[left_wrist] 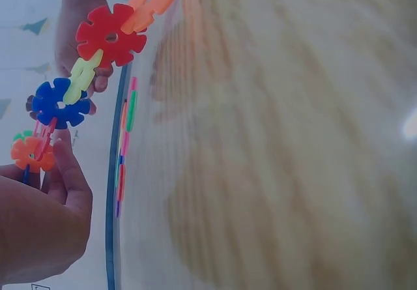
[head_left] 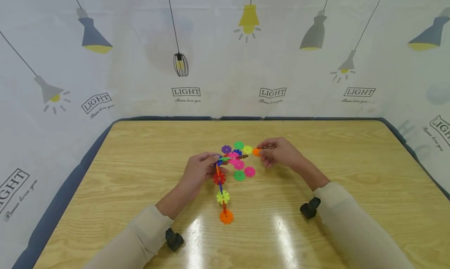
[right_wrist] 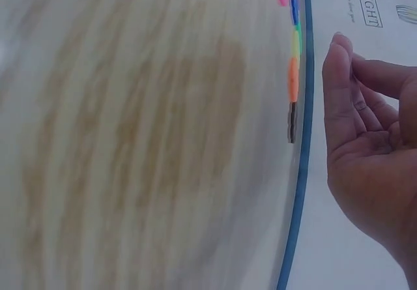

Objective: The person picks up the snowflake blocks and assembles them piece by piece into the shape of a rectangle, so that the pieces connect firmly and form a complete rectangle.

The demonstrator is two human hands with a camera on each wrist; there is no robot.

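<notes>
My left hand [head_left: 198,169] pinches a joined string of notched plastic discs near a blue disc. From there the string runs toward me through a red disc [head_left: 219,178] and a yellow disc [head_left: 223,197] to an orange end disc [head_left: 226,217]. A green disc and a brown disc [head_left: 242,156] stick out rightward from the held end. My right hand [head_left: 281,153] hovers over a loose orange disc [head_left: 257,151], its thumb and forefinger close together. In the right wrist view that orange disc [right_wrist: 292,80] lies on the table apart from the fingers, and no disc shows between them.
Loose discs lie flat beyond and between the hands: a purple disc [head_left: 226,149], a green disc [head_left: 239,145], a yellow disc [head_left: 247,149], a pink disc [head_left: 250,171] and others. The wooden table [head_left: 147,151] ends at a backdrop printed with lamps [head_left: 225,97].
</notes>
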